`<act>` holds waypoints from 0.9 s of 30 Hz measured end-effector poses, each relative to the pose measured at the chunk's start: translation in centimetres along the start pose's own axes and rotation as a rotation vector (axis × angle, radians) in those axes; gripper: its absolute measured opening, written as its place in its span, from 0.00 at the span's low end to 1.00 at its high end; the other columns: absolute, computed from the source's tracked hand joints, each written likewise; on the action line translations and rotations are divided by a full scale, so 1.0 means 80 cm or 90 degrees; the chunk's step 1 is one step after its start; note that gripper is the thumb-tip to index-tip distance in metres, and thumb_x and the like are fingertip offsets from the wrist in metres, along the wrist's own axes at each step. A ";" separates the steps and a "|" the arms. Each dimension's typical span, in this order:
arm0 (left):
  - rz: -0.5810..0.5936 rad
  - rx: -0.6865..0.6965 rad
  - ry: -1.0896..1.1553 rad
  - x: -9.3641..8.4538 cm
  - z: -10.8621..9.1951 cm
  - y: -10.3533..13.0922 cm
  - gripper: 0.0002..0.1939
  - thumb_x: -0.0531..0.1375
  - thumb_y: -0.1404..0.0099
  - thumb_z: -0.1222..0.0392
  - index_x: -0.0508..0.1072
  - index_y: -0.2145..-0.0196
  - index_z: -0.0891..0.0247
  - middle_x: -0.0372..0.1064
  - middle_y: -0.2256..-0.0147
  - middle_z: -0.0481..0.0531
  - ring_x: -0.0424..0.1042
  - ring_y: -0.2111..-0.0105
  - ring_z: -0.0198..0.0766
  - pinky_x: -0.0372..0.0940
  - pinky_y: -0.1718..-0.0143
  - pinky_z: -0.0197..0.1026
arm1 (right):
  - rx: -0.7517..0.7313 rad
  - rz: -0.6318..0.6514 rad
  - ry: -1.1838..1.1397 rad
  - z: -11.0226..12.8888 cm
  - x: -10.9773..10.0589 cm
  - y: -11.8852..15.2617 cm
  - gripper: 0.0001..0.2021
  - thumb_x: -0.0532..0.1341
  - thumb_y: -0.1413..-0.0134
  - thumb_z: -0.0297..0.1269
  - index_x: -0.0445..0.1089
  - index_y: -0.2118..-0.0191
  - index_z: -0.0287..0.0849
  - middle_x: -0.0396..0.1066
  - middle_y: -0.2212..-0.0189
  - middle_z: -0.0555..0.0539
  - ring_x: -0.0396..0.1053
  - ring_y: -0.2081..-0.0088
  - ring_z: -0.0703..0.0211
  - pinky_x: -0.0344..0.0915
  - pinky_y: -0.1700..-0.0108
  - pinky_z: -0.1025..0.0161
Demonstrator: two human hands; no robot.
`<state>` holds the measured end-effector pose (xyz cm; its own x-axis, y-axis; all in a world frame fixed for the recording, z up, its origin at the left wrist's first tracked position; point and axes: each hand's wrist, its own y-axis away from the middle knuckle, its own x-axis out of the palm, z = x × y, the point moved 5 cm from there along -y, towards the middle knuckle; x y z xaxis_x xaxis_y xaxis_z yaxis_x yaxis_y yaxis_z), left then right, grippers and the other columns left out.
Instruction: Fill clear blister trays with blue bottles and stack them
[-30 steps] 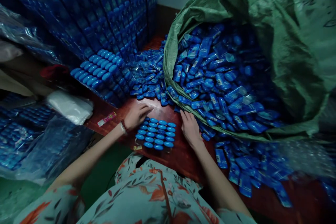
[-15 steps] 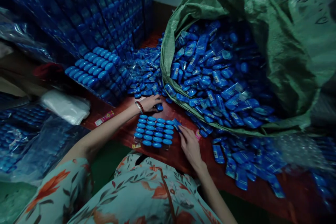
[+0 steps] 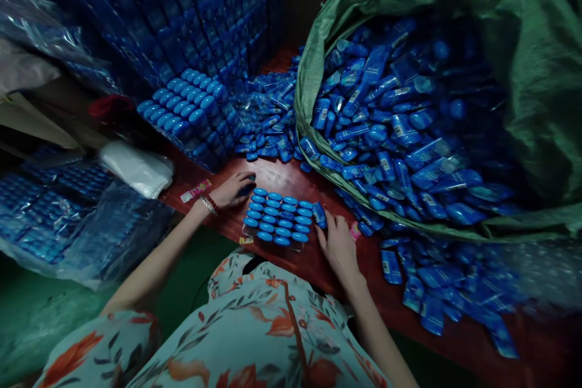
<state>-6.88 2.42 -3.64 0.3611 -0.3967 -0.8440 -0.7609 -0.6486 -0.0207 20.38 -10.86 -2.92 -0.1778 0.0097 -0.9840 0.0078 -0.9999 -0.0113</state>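
Table [image 3: 277, 174]: red-brown and glossy, running from far left to near right beneath the goods.
Sack [image 3: 531, 42]: green, wide-mouthed, at far right; filled with loose blue packs [image 3: 375, 63], jumbled at all angles.
Wall of packs [image 3: 200, 6]: blue, tightly stacked, at far left.
Wrapped bundles [image 3: 59, 218]: blue, under clear plastic, at left, below the level of the table.
Loose heap [image 3: 441, 285]: blue packs lying on the table at near right, in front of the sack.
Stacked block [image 3: 182, 100]: blue, several layers, rounded ends uppermost; left of centre, in front of the wall.
Plastic sheeting [image 3: 136, 170]: white, folded, at left.
Arranged set [image 3: 278, 218]: blue packs in four close columns, oval ends uppermost, one end darker than the rest; near centre of the table, between the two hands.
Right hand [image 3: 339, 242]: just right of the arranged set, fingers grasping one blue pack [image 3: 319, 215], which lies tilted by the set's far right corner.
Left hand [image 3: 234, 190]: at the set's far left side, fingers curled over a dark blue piece [image 3: 247, 188], largely hidden; apparently gripped.
Bracelets [image 3: 210, 204]: one dark red, one pale, on the left wrist.
Printed strip [image 3: 196, 190]: pink, flat on the table, left of the left hand.
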 end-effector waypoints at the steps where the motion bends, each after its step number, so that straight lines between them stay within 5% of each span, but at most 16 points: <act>1: -0.035 -0.022 0.038 0.001 -0.003 0.011 0.25 0.54 0.40 0.62 0.59 0.45 0.67 0.55 0.44 0.65 0.57 0.44 0.50 0.55 0.44 0.54 | 0.004 0.002 -0.003 -0.001 0.000 0.004 0.21 0.47 0.39 0.39 0.57 0.44 0.35 0.61 0.62 0.40 0.63 0.61 0.50 0.63 0.59 0.54; 6: -0.218 -0.168 0.095 0.008 -0.017 0.059 0.43 0.59 0.41 0.49 0.41 0.37 0.66 0.43 0.39 0.66 0.49 0.40 0.51 0.52 0.42 0.53 | 0.042 -0.020 -0.104 -0.012 0.002 0.030 0.23 0.49 0.41 0.41 0.54 0.43 0.36 0.62 0.59 0.39 0.63 0.56 0.47 0.65 0.57 0.52; 8: -0.268 -0.252 0.045 0.011 -0.019 0.071 0.43 0.61 0.44 0.44 0.48 0.39 0.67 0.51 0.43 0.66 0.55 0.44 0.52 0.55 0.45 0.54 | 0.041 -0.045 -0.139 -0.012 0.002 0.037 0.23 0.50 0.41 0.43 0.54 0.43 0.37 0.63 0.57 0.39 0.62 0.53 0.47 0.63 0.52 0.51; 13: -0.295 -0.406 -0.077 0.022 -0.017 0.076 0.22 0.58 0.41 0.45 0.68 0.59 0.68 0.64 0.64 0.58 0.64 0.62 0.47 0.63 0.58 0.51 | 0.052 -0.081 -0.165 -0.012 0.007 0.041 0.25 0.53 0.43 0.48 0.57 0.45 0.37 0.62 0.54 0.37 0.61 0.51 0.47 0.62 0.50 0.50; 20: -0.402 -0.356 0.037 0.011 -0.034 0.114 0.13 0.53 0.36 0.52 0.68 0.63 0.65 0.66 0.68 0.53 0.67 0.67 0.39 0.64 0.64 0.41 | 0.033 -0.085 -0.233 -0.027 0.007 0.049 0.18 0.52 0.41 0.42 0.62 0.48 0.40 0.66 0.58 0.40 0.65 0.55 0.51 0.65 0.54 0.54; 27: -0.377 -0.333 0.050 0.009 -0.119 0.170 0.10 0.56 0.37 0.56 0.68 0.60 0.63 0.68 0.67 0.50 0.69 0.68 0.35 0.65 0.65 0.37 | 0.144 -0.066 -0.388 -0.038 0.006 0.071 0.16 0.52 0.41 0.44 0.66 0.55 0.40 0.71 0.60 0.43 0.69 0.59 0.56 0.65 0.55 0.58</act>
<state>-11.84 -12.84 0.56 0.6785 0.0773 -0.7306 -0.0850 -0.9795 -0.1826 23.36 -16.49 -4.00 -0.6922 0.1653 -0.7025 -0.2346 -0.9721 0.0024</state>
